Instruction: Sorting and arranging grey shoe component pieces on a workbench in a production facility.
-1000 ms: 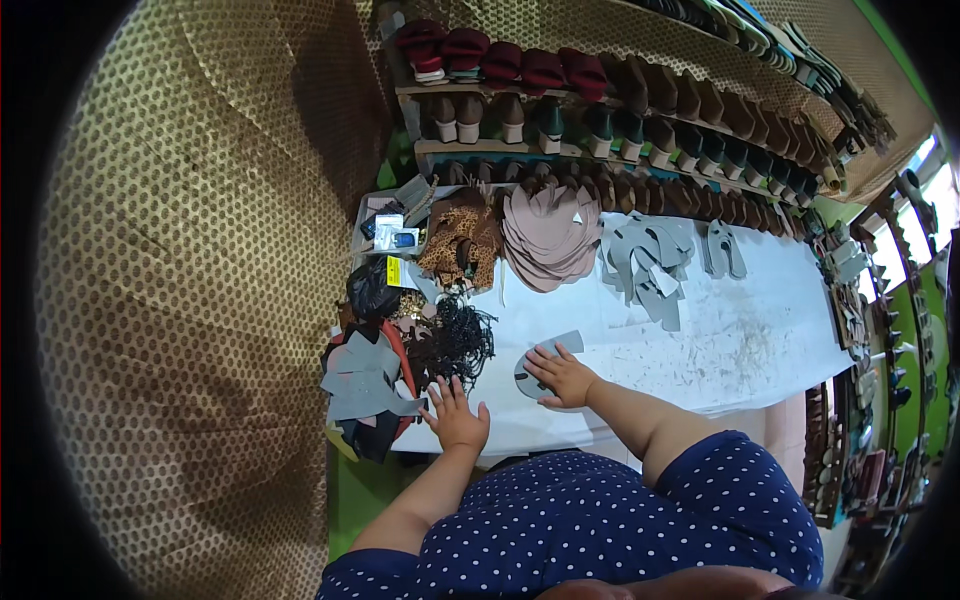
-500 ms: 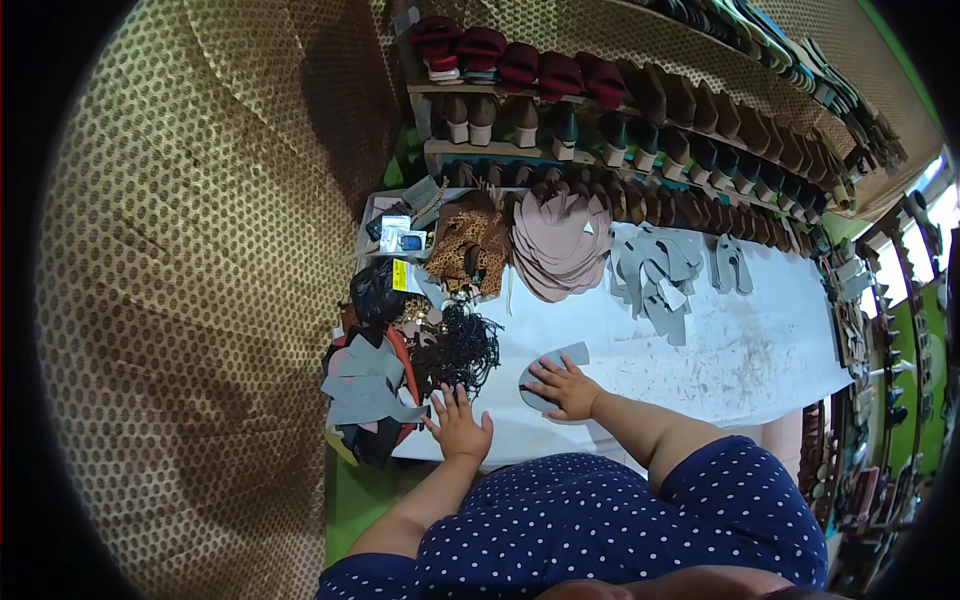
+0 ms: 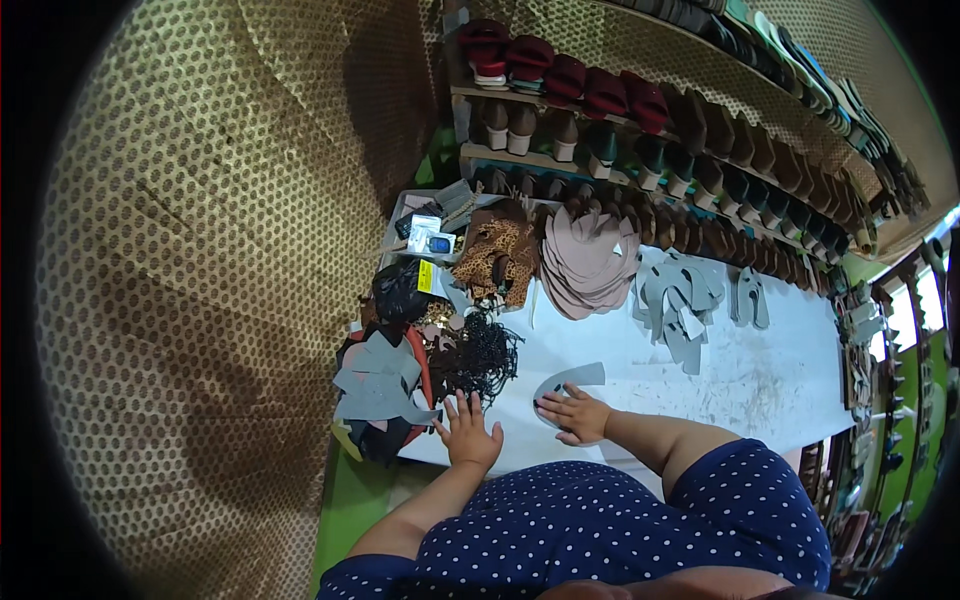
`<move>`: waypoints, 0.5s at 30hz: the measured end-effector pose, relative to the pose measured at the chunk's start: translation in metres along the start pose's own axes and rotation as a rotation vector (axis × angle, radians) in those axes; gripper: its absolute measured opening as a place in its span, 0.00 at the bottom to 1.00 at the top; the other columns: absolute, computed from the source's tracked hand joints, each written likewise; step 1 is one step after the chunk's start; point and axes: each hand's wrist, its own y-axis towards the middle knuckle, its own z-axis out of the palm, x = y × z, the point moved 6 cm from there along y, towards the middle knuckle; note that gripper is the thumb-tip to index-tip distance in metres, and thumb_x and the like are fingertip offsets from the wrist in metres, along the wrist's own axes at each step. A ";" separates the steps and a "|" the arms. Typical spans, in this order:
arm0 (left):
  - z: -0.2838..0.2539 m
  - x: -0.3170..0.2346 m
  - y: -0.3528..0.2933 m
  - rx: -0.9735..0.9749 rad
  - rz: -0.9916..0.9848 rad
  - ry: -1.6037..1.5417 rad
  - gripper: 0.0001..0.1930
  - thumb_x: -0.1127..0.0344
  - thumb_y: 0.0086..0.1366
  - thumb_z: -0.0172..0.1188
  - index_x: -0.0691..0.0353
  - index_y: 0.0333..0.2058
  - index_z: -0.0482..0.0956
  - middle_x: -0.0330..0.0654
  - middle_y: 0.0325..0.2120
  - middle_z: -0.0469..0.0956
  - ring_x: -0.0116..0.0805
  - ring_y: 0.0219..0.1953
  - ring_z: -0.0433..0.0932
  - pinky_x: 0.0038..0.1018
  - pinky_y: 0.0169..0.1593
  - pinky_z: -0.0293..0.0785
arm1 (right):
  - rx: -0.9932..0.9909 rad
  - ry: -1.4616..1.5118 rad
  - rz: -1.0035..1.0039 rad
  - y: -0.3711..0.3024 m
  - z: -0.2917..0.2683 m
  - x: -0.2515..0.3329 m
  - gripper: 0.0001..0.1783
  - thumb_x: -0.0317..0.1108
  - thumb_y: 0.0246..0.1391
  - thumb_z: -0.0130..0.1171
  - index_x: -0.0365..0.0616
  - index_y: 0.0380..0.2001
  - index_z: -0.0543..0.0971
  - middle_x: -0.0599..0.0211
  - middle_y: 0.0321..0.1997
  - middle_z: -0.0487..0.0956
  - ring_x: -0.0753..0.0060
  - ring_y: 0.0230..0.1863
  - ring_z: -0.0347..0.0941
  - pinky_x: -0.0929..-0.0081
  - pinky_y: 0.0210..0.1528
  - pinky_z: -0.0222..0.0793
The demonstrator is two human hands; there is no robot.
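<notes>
My right hand [image 3: 578, 414] lies palm down with fingers spread on a thin, grey, curved cut piece [image 3: 585, 377] near the front edge of the white-covered table [image 3: 640, 400]. It hides part of the piece. To the left, my left hand [image 3: 470, 440] rests open at the table's edge with its fingers stretched out and nothing in it. Just beyond its fingertips is a tangled heap of black cord-like strips [image 3: 488, 352]. Beside that hand, on the left, sits a pile of grey cut scraps [image 3: 375, 378].
Leopard-print pieces [image 3: 497, 262], a stack of pinkish cut pieces [image 3: 590, 265] and grey cut pieces [image 3: 680, 295] lie at the back. A black plastic bag [image 3: 402, 290] is at the left. Shelves of shoes [image 3: 565, 135] rise behind; a patterned sheet [image 3: 220, 300] hangs at the left.
The view has shifted, so the table and its things sit slightly farther right and lower in the picture. Both hands stay in much the same places, the right still flat on the grey piece.
</notes>
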 end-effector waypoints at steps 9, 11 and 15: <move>0.001 0.001 0.003 0.028 -0.006 0.003 0.43 0.45 0.63 0.55 0.55 0.73 0.53 0.49 0.76 0.42 0.56 0.77 0.36 0.66 0.70 0.30 | 0.066 0.049 0.111 0.006 -0.006 -0.009 0.46 0.55 0.60 0.50 0.38 0.73 0.54 0.53 0.78 0.54 0.55 0.79 0.47 0.45 0.78 0.33; 0.002 0.002 0.003 0.033 -0.007 0.001 0.43 0.45 0.63 0.55 0.55 0.73 0.53 0.49 0.76 0.42 0.56 0.77 0.36 0.67 0.70 0.30 | 0.041 0.054 0.139 0.006 -0.011 -0.009 0.46 0.55 0.60 0.50 0.38 0.73 0.54 0.53 0.78 0.53 0.54 0.79 0.47 0.45 0.78 0.33; 0.002 0.002 0.003 0.025 0.007 0.012 0.43 0.45 0.63 0.55 0.55 0.72 0.53 0.49 0.76 0.42 0.57 0.76 0.36 0.67 0.70 0.30 | 0.044 0.054 0.200 0.006 -0.008 -0.012 0.44 0.55 0.60 0.50 0.42 0.73 0.56 0.55 0.79 0.53 0.54 0.79 0.47 0.41 0.77 0.33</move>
